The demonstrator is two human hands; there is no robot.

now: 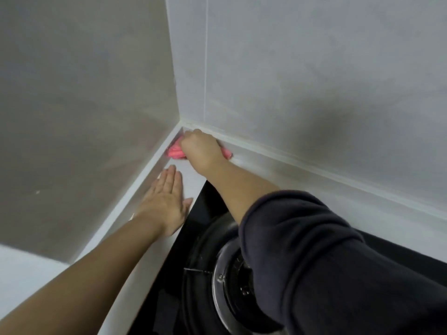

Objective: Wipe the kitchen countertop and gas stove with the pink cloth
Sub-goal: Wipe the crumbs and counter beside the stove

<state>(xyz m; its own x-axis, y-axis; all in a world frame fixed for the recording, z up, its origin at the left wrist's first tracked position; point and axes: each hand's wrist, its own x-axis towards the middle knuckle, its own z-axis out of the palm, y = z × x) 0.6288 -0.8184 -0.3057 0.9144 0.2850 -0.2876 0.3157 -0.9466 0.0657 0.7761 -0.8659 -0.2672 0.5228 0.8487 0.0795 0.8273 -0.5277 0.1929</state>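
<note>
The pink cloth (174, 151) is bunched up in the far corner of the white countertop (254, 165), where the two walls meet. My right hand (202, 147) is closed over it and presses it down; most of the cloth is hidden under the fist. My left hand (167, 199) lies flat, palm down and fingers together, on the narrow countertop strip left of the stove. The black glass gas stove (203, 213) fills the lower middle. Its round burner (229, 274) is partly covered by my dark right sleeve.
Grey tiled walls (290, 81) rise on the left and at the back and close off the corner. A low white upstand (314, 165) runs along the wall's foot. The countertop strips beside and behind the stove are narrow.
</note>
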